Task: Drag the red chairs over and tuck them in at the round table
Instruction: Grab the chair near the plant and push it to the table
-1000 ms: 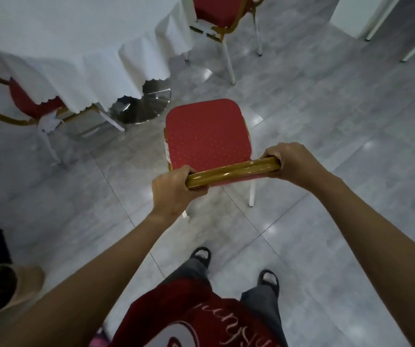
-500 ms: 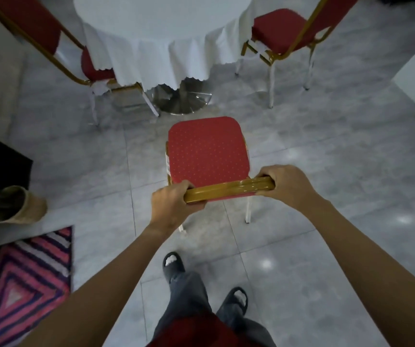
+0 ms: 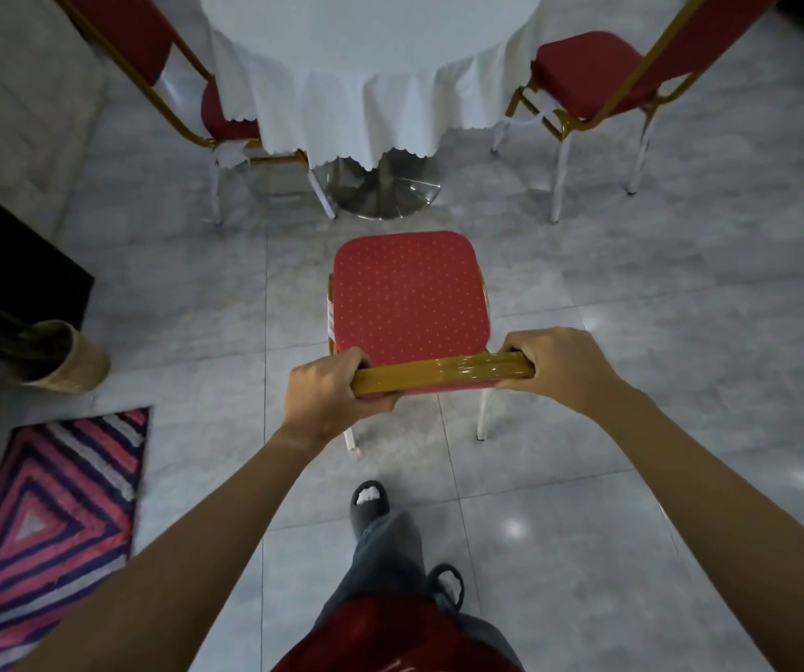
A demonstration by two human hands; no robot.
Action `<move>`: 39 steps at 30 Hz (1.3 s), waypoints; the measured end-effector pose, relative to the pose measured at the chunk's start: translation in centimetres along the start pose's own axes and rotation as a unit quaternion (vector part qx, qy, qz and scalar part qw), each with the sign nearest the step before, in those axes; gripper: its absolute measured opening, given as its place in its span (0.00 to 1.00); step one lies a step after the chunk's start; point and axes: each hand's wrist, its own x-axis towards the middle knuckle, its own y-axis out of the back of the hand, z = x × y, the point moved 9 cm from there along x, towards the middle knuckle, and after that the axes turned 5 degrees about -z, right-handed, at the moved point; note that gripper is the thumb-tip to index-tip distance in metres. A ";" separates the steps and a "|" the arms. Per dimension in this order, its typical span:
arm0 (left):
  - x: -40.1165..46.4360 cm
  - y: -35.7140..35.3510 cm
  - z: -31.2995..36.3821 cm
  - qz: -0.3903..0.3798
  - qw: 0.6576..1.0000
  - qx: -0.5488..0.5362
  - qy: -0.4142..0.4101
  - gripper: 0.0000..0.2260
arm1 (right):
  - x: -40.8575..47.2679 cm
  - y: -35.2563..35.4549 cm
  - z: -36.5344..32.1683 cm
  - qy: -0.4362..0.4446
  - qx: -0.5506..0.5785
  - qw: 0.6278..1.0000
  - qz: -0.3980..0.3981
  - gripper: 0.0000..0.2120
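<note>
Nearest me, at six o'clock, my feet stand on the grey tiled floor (image 3: 633,332), with a striped rug (image 3: 51,506) at eight o'clock and a woven basket (image 3: 68,356) beyond it at nine. Just ahead, my left hand (image 3: 329,395) is clenched around the left end of the gold top rail (image 3: 439,375) of the red chair (image 3: 410,298) I am handling, and my right hand (image 3: 553,363) is wrapped around the right end. The seat points away from me toward twelve o'clock, and the two rear legs I can see appear to reach the floor.

Beyond the seat's front edge lies a strip of open floor, then the chrome pedestal base (image 3: 383,194) under the white tablecloth (image 3: 366,89) draping the round tabletop. So this chair is near the table but not yet tucked in; I judge it needs one more push straight ahead.

At eleven o'clock a second red chair (image 3: 218,109) sits with its seat partly under the cloth, apparently done. At one o'clock a third red chair (image 3: 589,75) stands beside the table, its seat clear of the cloth, so it probably needs tucking too.
</note>
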 end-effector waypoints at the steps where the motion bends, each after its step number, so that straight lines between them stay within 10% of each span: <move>1: 0.3 -0.2 -0.1 -0.001 1.000 0.003 -0.004 0.27 | 0.3 0.1 0.2 0.001 -0.003 1.000 -0.001 0.15; 39: 39.2 -11.4 -22.4 -0.099 0.991 0.009 0.093 0.31 | 41.7 12.9 12.9 -0.101 0.048 0.994 0.003 0.18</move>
